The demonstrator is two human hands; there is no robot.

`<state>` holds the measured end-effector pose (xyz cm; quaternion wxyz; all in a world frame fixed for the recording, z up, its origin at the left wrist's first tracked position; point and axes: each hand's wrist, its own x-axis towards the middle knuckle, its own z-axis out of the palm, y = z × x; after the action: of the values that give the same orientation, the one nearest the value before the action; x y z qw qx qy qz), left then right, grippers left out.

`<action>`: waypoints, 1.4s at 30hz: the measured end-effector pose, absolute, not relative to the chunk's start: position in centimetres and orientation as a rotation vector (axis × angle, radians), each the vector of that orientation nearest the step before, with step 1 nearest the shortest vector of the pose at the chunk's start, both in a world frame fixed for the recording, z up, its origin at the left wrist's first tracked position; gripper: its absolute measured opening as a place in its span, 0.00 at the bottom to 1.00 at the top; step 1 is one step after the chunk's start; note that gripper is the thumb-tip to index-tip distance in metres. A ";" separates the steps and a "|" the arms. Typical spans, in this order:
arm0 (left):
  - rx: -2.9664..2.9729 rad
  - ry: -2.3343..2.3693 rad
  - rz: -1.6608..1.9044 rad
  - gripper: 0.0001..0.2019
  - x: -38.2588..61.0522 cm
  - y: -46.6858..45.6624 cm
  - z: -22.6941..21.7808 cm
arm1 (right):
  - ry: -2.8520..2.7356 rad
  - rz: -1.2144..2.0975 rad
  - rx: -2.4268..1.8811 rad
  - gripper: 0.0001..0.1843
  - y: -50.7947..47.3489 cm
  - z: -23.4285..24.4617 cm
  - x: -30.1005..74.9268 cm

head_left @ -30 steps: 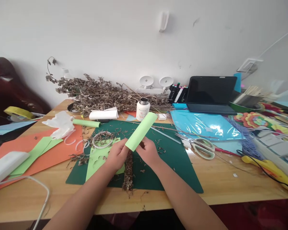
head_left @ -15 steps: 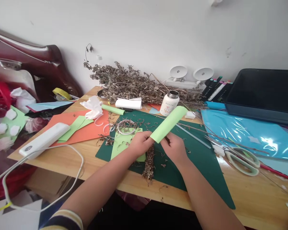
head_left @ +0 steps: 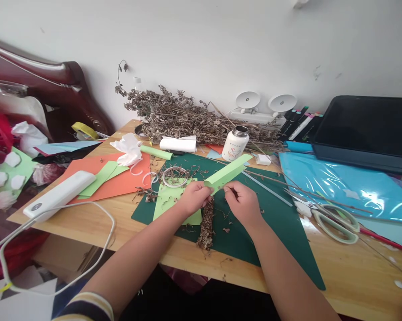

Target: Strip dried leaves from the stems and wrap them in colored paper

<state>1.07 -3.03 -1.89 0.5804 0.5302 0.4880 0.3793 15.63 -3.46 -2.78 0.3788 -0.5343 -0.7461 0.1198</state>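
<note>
A light green sheet of paper (head_left: 228,173), curled along its length, is held over the dark green cutting mat (head_left: 277,236). My left hand (head_left: 196,196) pinches its near left corner. The fingers of my right hand (head_left: 242,201) are closed on its lower right edge. Below the paper, a strip covered with dried plant bits (head_left: 206,229) lies on the mat, its upper end partly hidden by my left hand. Beside my left hand, another light green sheet (head_left: 165,205) rests flat with crumbs on it. A roll of clear tape (head_left: 176,177) sits at its top.
Dried plant stems (head_left: 187,116) are heaped along the wall. A white bottle (head_left: 234,143) stands open behind my hands. Scissors (head_left: 334,220) lie at right near a blue plastic package (head_left: 341,185). At left are a corded white glue gun or similar device (head_left: 60,194) and orange paper (head_left: 120,189).
The green paper has tilted and lowered, opening from a rolled-looking shape into a curled sheet with its inner side showing. My right hand has shifted to its lower edge.
</note>
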 end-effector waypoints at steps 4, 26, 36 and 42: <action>1.271 1.123 0.845 0.14 0.8 -3.0 -1.6 | -1.882 0.322 -1.389 0.09 -3.3 -2.7 15.9; 1.269 1.096 0.884 0.13 -0.1 -2.4 -1.6 | -1.602 0.496 -1.463 0.09 -2.4 -2.4 17.3; 1.233 1.007 0.890 0.14 -1.0 -2.0 -1.5 | -1.344 0.572 -1.422 0.08 -1.3 -3.0 18.6; 1.215 1.007 0.873 0.12 -1.5 -1.5 -2.0 | -1.145 0.665 -1.359 0.06 -0.4 -3.8 19.0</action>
<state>-1.47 -1.47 -1.95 0.6203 0.5285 0.4378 0.3799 18.99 -0.38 -3.80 0.5828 -0.5821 -0.4903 0.2848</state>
